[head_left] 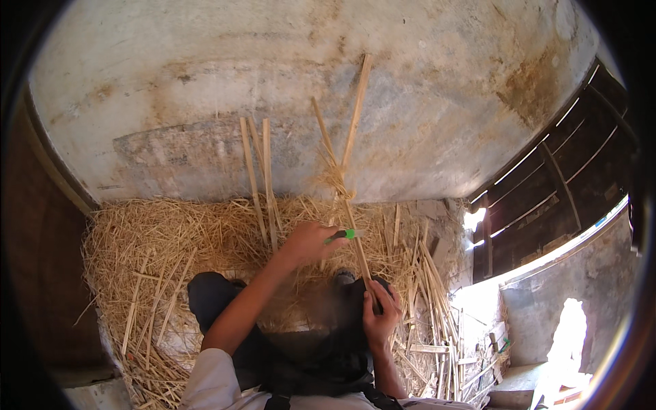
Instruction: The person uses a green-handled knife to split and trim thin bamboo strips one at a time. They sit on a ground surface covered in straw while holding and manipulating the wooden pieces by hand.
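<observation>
Our left hand [309,244] is closed around the handle of a knife [339,236], black with a bright green part toward the blade, which points to our right. The short blade meets the strip [363,260] in view, though we cannot tell whether it bites into the wood or only lies against it. Our right hand [383,313] grasps the lower end of that strip, thumb and fingers wrapped about it, just above our right knee. From there the strip slants up and away from us, past the knife, toward the wall [444,102]. Partway along it, beyond the blade, a tangle of curled shavings [333,179] clings, and a thinner sliver [322,130] splays off to the left of the strip's far part. Our knees, in dark trousers [208,297], stand apart on either side of the work. Left of the strip, three pale sticks [249,171] lean close together against the wall. Straw-like litter [157,232] covers the floor around us, with loose slats lying in it on our left. On our right lies a heap of long slats [437,301]. Farther right, light shows through gaps in a dark plank screen [547,178], near a grey wall.
</observation>
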Action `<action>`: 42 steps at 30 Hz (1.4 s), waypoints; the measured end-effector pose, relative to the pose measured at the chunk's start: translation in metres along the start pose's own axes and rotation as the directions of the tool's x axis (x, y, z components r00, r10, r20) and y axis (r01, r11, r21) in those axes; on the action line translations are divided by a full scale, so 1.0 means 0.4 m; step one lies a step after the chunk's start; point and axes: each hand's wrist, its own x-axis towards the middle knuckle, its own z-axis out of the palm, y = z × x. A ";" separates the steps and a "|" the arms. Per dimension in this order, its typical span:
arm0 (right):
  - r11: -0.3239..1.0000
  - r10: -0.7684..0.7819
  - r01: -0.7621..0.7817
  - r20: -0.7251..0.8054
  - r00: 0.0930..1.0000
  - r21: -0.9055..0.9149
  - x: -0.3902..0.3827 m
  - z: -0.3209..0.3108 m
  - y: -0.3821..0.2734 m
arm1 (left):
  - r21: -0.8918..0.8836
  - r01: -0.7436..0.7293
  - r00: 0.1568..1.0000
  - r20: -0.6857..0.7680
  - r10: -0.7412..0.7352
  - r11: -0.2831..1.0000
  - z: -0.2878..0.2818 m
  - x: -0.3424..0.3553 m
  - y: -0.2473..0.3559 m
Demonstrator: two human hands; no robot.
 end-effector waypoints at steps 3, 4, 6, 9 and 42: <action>1.000 0.001 -0.001 -0.001 1.000 0.019 0.000 -0.003 -0.009 | -0.034 0.105 0.977 -0.183 -0.109 0.994 -0.024 0.024 -0.015; 0.999 0.013 -0.013 0.005 1.000 0.032 0.001 -0.001 -0.013 | -0.028 0.187 0.975 -0.115 -0.189 0.982 -0.028 0.019 -0.011; 1.000 0.015 -0.015 0.001 1.000 0.024 0.003 -0.003 -0.013 | -0.004 0.332 0.943 0.017 -0.332 0.943 -0.043 0.023 0.014; 1.000 -0.005 0.005 -0.007 1.000 -0.001 0.002 0.001 -0.012 | -0.073 0.223 0.973 -0.050 -0.227 0.972 -0.009 0.004 0.014; 1.000 -0.030 0.030 -0.025 0.999 -0.002 -0.001 0.005 0.005 | 0.094 0.224 0.969 -0.126 -0.211 0.970 -0.044 0.036 0.006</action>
